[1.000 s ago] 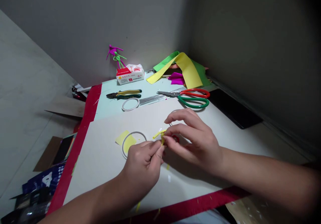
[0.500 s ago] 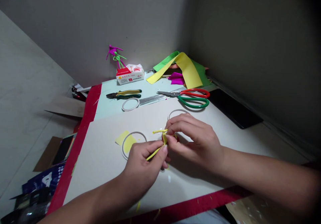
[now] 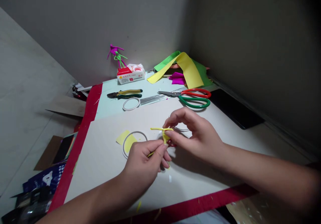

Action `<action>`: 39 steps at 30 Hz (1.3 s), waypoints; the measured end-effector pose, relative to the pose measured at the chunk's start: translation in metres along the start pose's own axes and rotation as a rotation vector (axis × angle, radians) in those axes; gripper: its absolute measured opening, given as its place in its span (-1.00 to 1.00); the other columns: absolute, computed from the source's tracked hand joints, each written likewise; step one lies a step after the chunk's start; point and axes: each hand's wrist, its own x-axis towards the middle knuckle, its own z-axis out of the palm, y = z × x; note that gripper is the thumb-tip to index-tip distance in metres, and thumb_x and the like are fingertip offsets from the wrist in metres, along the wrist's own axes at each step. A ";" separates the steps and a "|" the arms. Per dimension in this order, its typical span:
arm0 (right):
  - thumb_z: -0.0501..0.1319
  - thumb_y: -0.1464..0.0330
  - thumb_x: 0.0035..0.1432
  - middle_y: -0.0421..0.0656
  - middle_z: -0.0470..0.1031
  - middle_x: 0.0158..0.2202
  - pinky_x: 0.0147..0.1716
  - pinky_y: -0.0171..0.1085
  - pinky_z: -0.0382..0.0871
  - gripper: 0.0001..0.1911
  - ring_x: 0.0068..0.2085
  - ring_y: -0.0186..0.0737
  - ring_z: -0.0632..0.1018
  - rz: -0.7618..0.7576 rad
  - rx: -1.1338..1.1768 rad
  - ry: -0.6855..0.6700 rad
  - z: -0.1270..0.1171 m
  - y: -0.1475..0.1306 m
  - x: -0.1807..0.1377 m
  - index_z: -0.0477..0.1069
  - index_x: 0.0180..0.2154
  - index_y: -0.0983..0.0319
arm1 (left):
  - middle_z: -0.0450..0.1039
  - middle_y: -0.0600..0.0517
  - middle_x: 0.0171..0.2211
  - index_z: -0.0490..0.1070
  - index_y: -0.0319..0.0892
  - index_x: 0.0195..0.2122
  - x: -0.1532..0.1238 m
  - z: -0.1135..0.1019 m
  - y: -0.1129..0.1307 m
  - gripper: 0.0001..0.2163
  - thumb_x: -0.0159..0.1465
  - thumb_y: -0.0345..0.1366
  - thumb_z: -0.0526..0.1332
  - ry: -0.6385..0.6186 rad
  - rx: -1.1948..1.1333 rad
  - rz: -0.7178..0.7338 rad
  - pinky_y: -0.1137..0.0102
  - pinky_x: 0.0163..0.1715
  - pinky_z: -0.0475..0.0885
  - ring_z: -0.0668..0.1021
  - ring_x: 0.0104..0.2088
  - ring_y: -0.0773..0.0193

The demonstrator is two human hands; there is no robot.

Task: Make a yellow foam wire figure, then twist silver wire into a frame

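My left hand (image 3: pixel 144 162) and my right hand (image 3: pixel 198 137) meet over a white sheet (image 3: pixel 105 163), both pinching a small yellow paper-wrapped piece (image 3: pixel 164 135). Thin yellow strips stick out from it to the left at the top, and a strip end shows between my left fingers. A bit of red shows just under my right fingertips. A grey ring (image 3: pixel 134 140) with yellow paper scraps (image 3: pixel 122 137) lies left of my hands. Another ring (image 3: pixel 182 129) is partly hidden behind my right hand.
Farther back lie red and green scissors (image 3: pixel 194 97), pliers (image 3: pixel 125 94), a white tape ring (image 3: pixel 131 103), thin wires (image 3: pixel 152 99), a red and white box (image 3: pixel 130 75), a pink and green figure (image 3: pixel 117 55) and yellow, green and pink paper (image 3: pixel 187 69). A black slab (image 3: pixel 235 108) sits right.
My right hand has lifted its fingers and turned the yellow piece, uncovering less of the ring behind it. My left hand has slid slightly down and left along the strip.
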 end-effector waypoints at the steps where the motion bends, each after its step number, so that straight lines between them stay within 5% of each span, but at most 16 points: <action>1: 0.26 0.50 0.06 -0.17 0.45 -0.27 -0.25 -0.28 0.42 -0.76 -0.22 -0.28 0.51 0.063 0.091 -0.028 0.000 0.000 0.001 0.29 -0.22 0.21 | 0.40 0.07 -0.63 0.42 -0.23 -0.56 0.000 0.000 0.000 -0.69 0.30 -0.28 0.10 0.013 0.014 0.020 0.52 -0.57 0.30 0.38 -0.62 0.43; 9: 0.29 0.49 0.02 -0.25 0.46 -0.38 -0.37 -0.32 0.42 -0.70 -0.40 -0.35 0.50 0.305 0.384 -0.075 0.002 -0.003 0.001 0.21 -0.24 0.19 | 0.40 0.06 -0.62 0.42 -0.23 -0.56 -0.001 0.004 -0.005 -0.68 0.32 -0.30 0.07 0.026 0.135 0.114 0.50 -0.56 0.30 0.38 -0.62 0.43; 14: 0.24 0.41 0.13 -0.24 0.50 -0.41 -0.42 -0.30 0.43 -0.78 -0.48 -0.34 0.52 0.330 0.398 -0.068 0.000 -0.005 0.001 0.23 -0.21 0.19 | 0.40 0.06 -0.63 0.42 -0.23 -0.55 -0.001 0.005 -0.007 -0.68 0.33 -0.29 0.07 0.030 0.092 0.112 0.50 -0.55 0.31 0.39 -0.62 0.43; 18: 0.15 0.32 0.22 -0.10 0.55 -0.24 -0.25 -0.27 0.44 -0.84 -0.23 -0.25 0.56 0.285 0.320 0.028 -0.010 -0.001 0.007 0.36 -0.17 0.24 | 0.42 0.06 -0.60 0.46 -0.24 -0.48 0.000 0.003 -0.007 -0.72 0.32 -0.27 0.09 0.093 -0.043 0.037 0.53 -0.60 0.32 0.42 -0.62 0.43; 26: 0.30 0.31 0.08 -0.18 0.49 -0.47 -0.40 -0.34 0.37 -0.84 -0.43 -0.34 0.48 0.354 0.235 -0.292 -0.012 0.003 0.011 0.48 -0.40 0.30 | 0.44 0.07 -0.61 0.47 -0.25 -0.51 0.001 -0.001 0.000 -0.77 0.27 -0.33 0.15 0.141 -0.131 0.057 0.56 -0.59 0.36 0.43 -0.63 0.45; 34: 0.27 0.29 0.11 -0.15 0.50 -0.51 -0.44 -0.32 0.39 -0.81 -0.47 -0.32 0.47 0.345 0.263 -0.211 -0.011 0.002 0.010 0.51 -0.43 0.31 | 0.56 -0.05 -0.48 0.55 -0.28 -0.40 0.002 -0.008 0.000 -0.77 0.25 -0.23 0.20 -0.063 -0.279 -0.078 0.46 -0.42 0.45 0.51 -0.50 0.35; 39: 0.20 0.29 0.18 -0.12 0.54 -0.43 -0.41 -0.31 0.42 -0.78 -0.45 -0.30 0.51 0.301 0.179 -0.248 -0.013 0.005 0.012 0.53 -0.37 0.29 | 0.59 -0.08 -0.42 0.58 -0.26 -0.38 0.003 -0.010 -0.002 -0.79 0.21 -0.22 0.26 -0.029 -0.352 -0.110 0.42 -0.38 0.47 0.54 -0.45 0.31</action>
